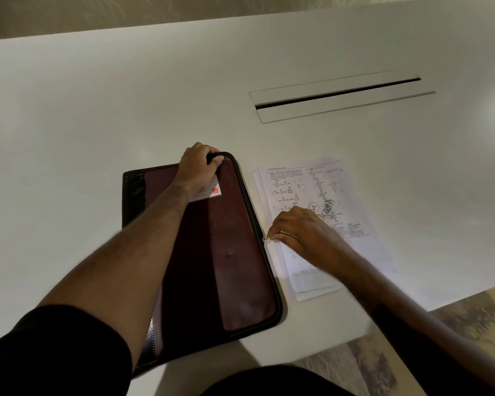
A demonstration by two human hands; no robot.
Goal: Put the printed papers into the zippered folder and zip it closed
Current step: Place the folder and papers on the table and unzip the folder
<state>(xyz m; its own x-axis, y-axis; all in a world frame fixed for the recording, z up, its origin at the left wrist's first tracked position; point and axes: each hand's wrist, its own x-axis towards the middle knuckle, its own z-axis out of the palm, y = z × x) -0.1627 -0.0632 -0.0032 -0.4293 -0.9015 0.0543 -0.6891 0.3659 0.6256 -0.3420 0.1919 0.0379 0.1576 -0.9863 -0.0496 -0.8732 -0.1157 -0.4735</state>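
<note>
Head view: I see the left hand (198,164) gripping the far corner of the folder (226,252) on the table (97,110), the right hand (300,230) pinching its zipper pull (266,239), papers (320,195) just beside.

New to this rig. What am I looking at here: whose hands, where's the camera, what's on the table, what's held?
No machine here: a person with bare hands, filmed by one wide-angle camera on their head, looking down. On the white table lie a maroon zippered folder and, right of it, a stack of printed papers, not yet inside. The left hand grips the folder's far corner. The right hand rests over the papers, its fingers pinching the zipper pull on the folder's right edge.
</note>
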